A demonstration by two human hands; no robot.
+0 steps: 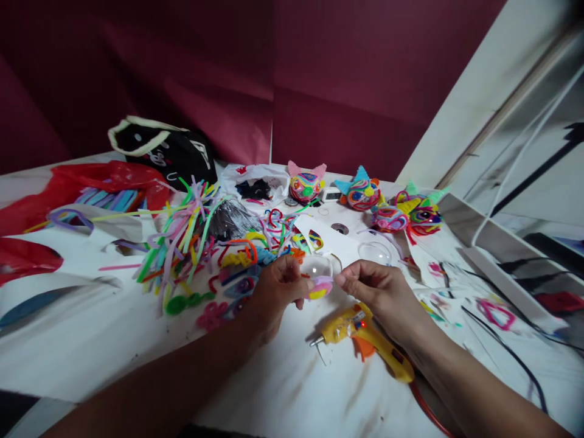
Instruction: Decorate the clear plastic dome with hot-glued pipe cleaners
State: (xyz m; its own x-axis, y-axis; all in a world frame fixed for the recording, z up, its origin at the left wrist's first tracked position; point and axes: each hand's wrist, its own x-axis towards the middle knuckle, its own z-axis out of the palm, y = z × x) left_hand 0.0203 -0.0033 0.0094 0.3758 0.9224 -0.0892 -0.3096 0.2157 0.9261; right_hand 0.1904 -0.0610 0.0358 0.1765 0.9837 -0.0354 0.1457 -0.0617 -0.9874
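1. Nearest on the white counter [274, 377], a yellow glue gun [349, 325] lies on its side just below the right hand [369, 286], its metal nozzle pointing left. A small red light shows on its body, so the tip is probably hot and best kept away from plastic and fuzz.

2. Between the two hands, raised over the middle of the counter, is a small pink, lilac and yellow piece [320, 289]. The left hand [283, 281] pinches its left edge between thumb and fingers. The right hand has thumb and finger drawn together close to its right edge; I cannot tell whether they grip it.

3. The piece looks soft and fuzzy. It should be very light, bend easily and slip little, but squash or come out of shape under a hard squeeze. A light pinch at the rim, with the coloured middle left free, seems the best hold.

4. Just beyond it sits a clear plastic dome [314, 265]; whether the two touch is hidden. The dome would likely be smooth, stiff and easy to crack or smudge, so hold it by the edge.

5. Farther left spreads a tangle of coloured pipe cleaners [182, 243].

6. Near the back stand round decorated heads with ears [306, 186], and a black bag [171, 152] leans by the dark red wall [337, 91].
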